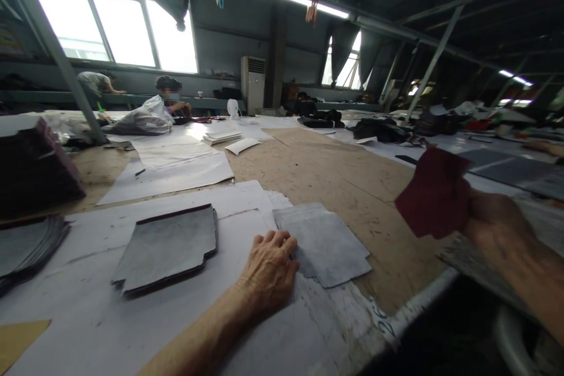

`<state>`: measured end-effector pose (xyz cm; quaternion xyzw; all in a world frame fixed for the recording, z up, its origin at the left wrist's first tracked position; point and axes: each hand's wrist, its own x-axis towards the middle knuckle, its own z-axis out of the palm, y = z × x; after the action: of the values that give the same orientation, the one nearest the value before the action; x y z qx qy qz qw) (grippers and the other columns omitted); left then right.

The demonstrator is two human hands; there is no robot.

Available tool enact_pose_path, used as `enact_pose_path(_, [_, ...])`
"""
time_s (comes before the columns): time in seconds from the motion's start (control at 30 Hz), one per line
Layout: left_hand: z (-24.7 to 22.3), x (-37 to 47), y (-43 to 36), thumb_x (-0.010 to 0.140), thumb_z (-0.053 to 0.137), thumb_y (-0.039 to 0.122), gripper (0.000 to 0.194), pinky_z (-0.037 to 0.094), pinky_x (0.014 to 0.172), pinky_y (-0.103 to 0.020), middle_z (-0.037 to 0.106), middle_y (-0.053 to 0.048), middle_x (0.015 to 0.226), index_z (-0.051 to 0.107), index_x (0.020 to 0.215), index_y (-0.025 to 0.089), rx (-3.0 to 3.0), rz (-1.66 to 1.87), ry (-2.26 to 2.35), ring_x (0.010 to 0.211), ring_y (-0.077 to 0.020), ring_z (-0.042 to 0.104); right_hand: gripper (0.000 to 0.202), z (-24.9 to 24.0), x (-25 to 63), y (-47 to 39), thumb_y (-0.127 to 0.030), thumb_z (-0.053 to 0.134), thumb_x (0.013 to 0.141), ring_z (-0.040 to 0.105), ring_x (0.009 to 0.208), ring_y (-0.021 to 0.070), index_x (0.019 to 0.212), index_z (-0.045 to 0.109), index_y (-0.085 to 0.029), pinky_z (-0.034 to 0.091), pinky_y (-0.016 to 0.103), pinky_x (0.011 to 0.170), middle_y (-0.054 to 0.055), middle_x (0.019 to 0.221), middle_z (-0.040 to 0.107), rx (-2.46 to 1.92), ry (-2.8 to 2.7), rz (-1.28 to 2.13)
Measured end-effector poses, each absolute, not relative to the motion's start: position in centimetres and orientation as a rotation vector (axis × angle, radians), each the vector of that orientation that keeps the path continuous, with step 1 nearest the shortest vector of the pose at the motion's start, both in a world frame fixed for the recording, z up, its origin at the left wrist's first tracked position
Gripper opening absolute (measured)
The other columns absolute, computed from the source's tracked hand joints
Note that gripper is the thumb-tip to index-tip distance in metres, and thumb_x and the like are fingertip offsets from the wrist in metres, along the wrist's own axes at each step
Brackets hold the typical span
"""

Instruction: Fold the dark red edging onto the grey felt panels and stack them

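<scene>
My left hand [271,264] rests on the table with its fingers curled over the left edge of a grey cut piece of sheet material [328,244]. That piece lies flat and has a notched corner; the fingertips are partly hidden. Raised at the right, my right hand [500,217] is closed on a maroon piece of sheet material [434,194], which bends and hangs above the table edge. Left of my left hand lies a neat stack of grey pieces [170,249] with dark edges. Another fanned stack of grey pieces [26,247] is at the far left.
A tall dark stack [35,164] stands at the left. White paper sheets [176,173] cover parts of the brown tabletop [308,158]. A plastic bag [145,117] and dark material [379,129] lie farther back. Two people [174,100] are beyond the table. The table's front edge [418,299] runs at lower right.
</scene>
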<state>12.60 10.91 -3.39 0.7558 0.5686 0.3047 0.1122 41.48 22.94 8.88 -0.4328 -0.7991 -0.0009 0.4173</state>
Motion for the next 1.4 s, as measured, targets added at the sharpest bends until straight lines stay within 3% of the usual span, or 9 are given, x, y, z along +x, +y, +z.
enact_pose_path(0.13, [-3.4,11.6,11.1,0.079,0.046,0.026,0.027,0.040,0.089,-0.041,0.041,-0.011,0.127,0.057,0.102,0.016,1.953,1.021,1.609,0.099,-0.0217,0.050,0.042,7.2,37.0,17.5,-0.032,0.025,0.092,0.056,0.046,0.0158,0.075,0.058,-0.014,0.041,0.027,0.043,0.009,0.056,0.059,-1.227,-1.842,0.165])
enact_pose_path(0.3, [-2.1,6.4,9.1,0.088,0.005,0.054,0.073,0.049,0.056,-0.028,0.062,-0.014,0.089,0.056,0.106,0.005,1.576,0.869,1.536,0.067,-0.0172,0.061,0.026,1.6,27.1,8.9,-0.029,0.045,0.083,0.050,0.042,0.0124,0.059,0.049,-0.020,0.037,0.023,0.039,0.001,0.050,0.054,-1.041,-2.124,0.320])
enact_pose_path(0.4, [-0.6,2.5,6.4,0.082,0.031,0.060,0.065,0.046,0.054,-0.026,0.065,-0.011,0.079,0.064,0.093,0.006,1.454,0.707,1.564,0.064,-0.0177,0.061,0.021,-1.7,21.6,5.0,-0.015,0.040,0.081,0.052,0.050,0.0145,0.062,0.048,-0.018,0.039,0.026,0.043,0.005,0.059,0.054,-0.608,-2.257,0.211])
enact_pose_path(0.47, [0.1,0.5,4.4,0.067,0.060,0.047,0.043,0.045,0.057,-0.024,0.065,-0.007,0.076,0.067,0.087,0.010,1.414,0.630,1.636,0.067,-0.0177,0.060,0.021,-3.4,18.5,3.1,-0.011,0.037,0.079,0.050,0.049,0.0168,0.062,0.048,-0.017,0.036,0.029,0.042,0.006,0.058,0.052,-0.472,-2.251,0.163])
enact_pose_path(0.57, [0.4,-1.0,1.7,0.051,0.071,0.022,0.038,0.044,0.062,-0.024,0.064,-0.001,0.076,0.068,0.089,0.016,1.405,0.589,1.797,0.073,-0.0183,0.059,0.020,-4.9,15.1,1.0,-0.011,0.037,0.076,0.048,0.049,0.0199,0.061,0.049,-0.016,0.033,0.032,0.039,0.007,0.055,0.050,-0.412,-2.257,0.192])
enact_pose_path(0.77, [-1.1,-1.1,-1.5,0.061,0.058,0.014,0.026,0.043,0.073,-0.026,0.062,-0.001,0.082,0.068,0.085,0.019,1.502,0.725,1.982,0.079,-0.0172,0.056,0.015,-3.6,15.0,2.2,-0.009,0.043,0.078,0.053,0.068,0.0188,0.074,0.057,-0.013,0.046,0.030,0.057,0.008,0.072,0.058,-0.183,-2.371,0.513])
enact_pose_path(0.97, [-2.2,-1.1,-2.1,0.067,0.057,0.011,0.026,0.045,0.075,-0.029,0.061,-0.001,0.085,0.069,0.086,0.023,1.747,0.868,1.931,0.080,-0.0157,0.057,0.030,-2.4,17.9,8.6,-0.008,0.064,0.069,0.053,0.088,0.0221,0.097,0.061,-0.015,0.048,0.036,0.076,0.007,0.091,0.063,-0.415,-2.574,0.378])
enact_pose_path(1.27, [-2.9,-2.1,-2.3,0.080,0.053,0.012,0.019,0.046,0.071,-0.029,0.061,-0.001,0.078,0.069,0.084,0.023,2.089,0.955,1.769,0.075,-0.0132,0.056,0.010,-2.6,18.2,9.5,-0.011,0.054,0.079,0.051,0.073,0.0167,0.083,0.062,-0.017,0.044,0.030,0.065,0.004,0.074,0.058,-0.290,-2.616,0.312])
enact_pose_path(1.4, [-3.0,-2.6,-2.4,0.081,0.045,0.008,0.027,0.044,0.069,-0.029,0.058,-0.003,0.078,0.067,0.089,0.020,2.334,0.968,1.626,0.072,-0.0124,0.054,0.022,-2.9,18.7,9.3,-0.007,0.042,0.084,0.047,0.069,0.0152,0.078,0.061,-0.017,0.041,0.029,0.062,0.004,0.071,0.056,-0.190,-2.604,0.243])
